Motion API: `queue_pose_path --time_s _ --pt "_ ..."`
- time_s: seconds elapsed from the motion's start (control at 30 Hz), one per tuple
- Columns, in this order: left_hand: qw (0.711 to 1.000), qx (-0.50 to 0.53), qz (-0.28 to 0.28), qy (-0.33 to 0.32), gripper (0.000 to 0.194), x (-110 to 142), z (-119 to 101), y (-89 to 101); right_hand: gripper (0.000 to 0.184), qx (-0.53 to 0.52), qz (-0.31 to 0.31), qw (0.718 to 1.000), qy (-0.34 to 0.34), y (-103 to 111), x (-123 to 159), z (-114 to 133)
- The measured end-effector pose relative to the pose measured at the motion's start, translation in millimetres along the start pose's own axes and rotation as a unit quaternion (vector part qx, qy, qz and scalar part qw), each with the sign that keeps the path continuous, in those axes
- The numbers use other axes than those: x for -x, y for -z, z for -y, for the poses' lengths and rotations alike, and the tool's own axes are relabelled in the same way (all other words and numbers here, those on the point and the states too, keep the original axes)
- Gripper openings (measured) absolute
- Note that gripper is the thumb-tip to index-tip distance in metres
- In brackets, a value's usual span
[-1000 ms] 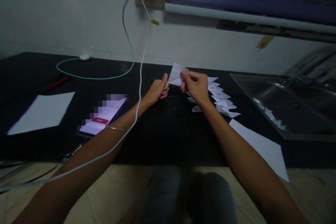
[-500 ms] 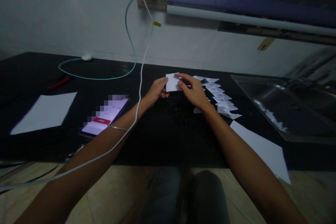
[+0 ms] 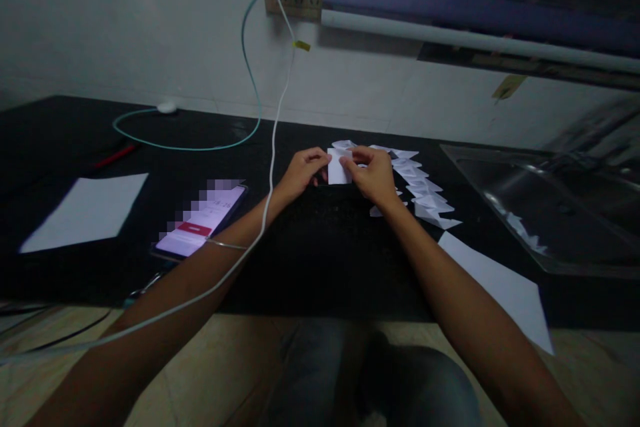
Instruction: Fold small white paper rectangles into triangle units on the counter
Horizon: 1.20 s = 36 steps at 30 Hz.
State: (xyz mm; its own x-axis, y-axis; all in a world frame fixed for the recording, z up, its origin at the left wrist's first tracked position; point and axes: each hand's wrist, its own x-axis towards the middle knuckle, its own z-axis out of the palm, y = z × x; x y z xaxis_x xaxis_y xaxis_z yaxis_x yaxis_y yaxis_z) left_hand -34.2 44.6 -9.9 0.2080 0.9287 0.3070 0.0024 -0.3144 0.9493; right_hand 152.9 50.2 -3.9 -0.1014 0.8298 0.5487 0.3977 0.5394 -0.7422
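Observation:
A small piece of white paper (image 3: 339,170), roughly rectangular, is held up between both hands above the black counter. My left hand (image 3: 306,170) is closed on its left edge, thumb in front. My right hand (image 3: 373,173) pinches the right side, its thumb on the near face and the other fingers behind. Folded white paper pieces (image 3: 425,190) with pointed ends lie in an overlapping row just right of my right hand. More folded pieces show partly behind and under that hand.
A white sheet (image 3: 493,283) overhangs the counter's front edge at right; another sheet (image 3: 87,213) lies far left. A lit phone (image 3: 200,220) rests beside my left forearm. A white cable (image 3: 273,167) hangs across that forearm. At right is a sink (image 3: 550,207).
The held paper has moved slightly right and down, and now looks narrower and taller. My right fingers have shifted from its front toward its right edge. A folded piece behind has come into view.

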Motion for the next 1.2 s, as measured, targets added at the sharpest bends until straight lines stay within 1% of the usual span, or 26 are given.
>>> queue_pose_path --time_s 0.13,0.3,0.53,0.7,0.8,0.9,1.07,1.2 --pt "1.0 0.011 0.013 0.025 0.024 -1 1 0.0 0.018 0.012 0.008 1.0 0.007 0 2 3" --pt "0.999 0.014 0.023 0.04 0.019 0 -1 -0.6 0.017 0.03 0.008 0.999 0.015 1 4 11" --pt "0.999 0.033 0.018 0.037 0.011 1 -3 0.3 0.017 0.07 0.002 0.996 0.052 0 7 17" --pt "0.997 0.056 0.029 0.043 0.014 0 -3 0.4 0.016 0.08 -0.016 0.994 0.075 1 8 16" --pt "0.998 0.055 0.019 0.037 0.014 0 -3 0.4 0.016 0.076 -0.016 0.993 0.084 1 9 16" --pt "0.998 0.044 -0.006 0.038 0.013 0 -5 1.0 0.016 0.077 0.008 0.989 0.123 1 9 17" --pt "0.998 0.036 -0.039 0.036 0.015 3 -11 2.2 0.026 0.099 0.059 0.965 0.235 2 9 13" --pt "0.997 0.046 -0.049 0.042 0.017 6 -11 1.4 0.027 0.134 0.089 0.948 0.274 3 8 10"
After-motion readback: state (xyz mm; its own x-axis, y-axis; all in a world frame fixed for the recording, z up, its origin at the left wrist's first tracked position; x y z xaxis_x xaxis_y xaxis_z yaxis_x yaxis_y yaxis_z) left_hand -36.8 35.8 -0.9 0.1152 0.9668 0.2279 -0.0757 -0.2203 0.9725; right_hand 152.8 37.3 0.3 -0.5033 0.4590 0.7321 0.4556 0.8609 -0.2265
